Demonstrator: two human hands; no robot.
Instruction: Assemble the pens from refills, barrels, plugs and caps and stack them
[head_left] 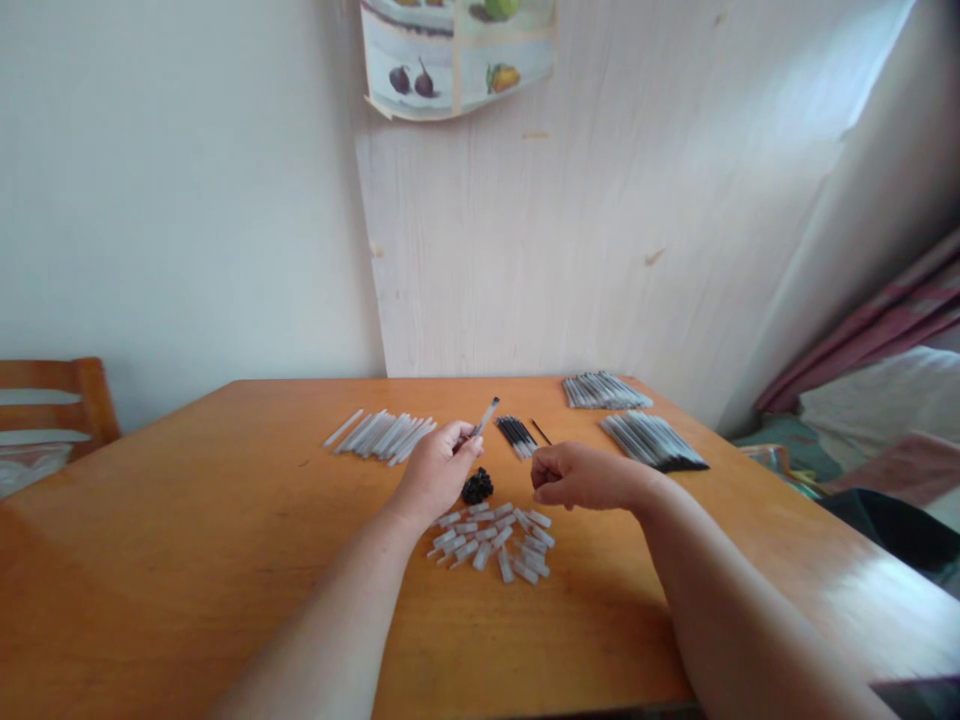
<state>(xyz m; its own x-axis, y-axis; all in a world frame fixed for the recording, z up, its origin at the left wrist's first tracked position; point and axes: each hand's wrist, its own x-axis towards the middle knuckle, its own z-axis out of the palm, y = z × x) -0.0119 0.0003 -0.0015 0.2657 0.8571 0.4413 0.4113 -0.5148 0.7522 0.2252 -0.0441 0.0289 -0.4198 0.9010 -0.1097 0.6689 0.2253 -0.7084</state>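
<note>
Left hand [442,462] is pinching a translucent pen barrel [487,415], likely light, stiff and best gripped mid-length, above the table [300,560]; right hand [574,476] is curling nearly closed, contents, if any, unclear.

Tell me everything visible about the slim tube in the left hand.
The slim tube looks like translucent whitish plastic, with a black piece at its upper end. It slants up to the right, above the table. The left hand grips its lower part between thumb and fingers, hiding the other end.
</note>
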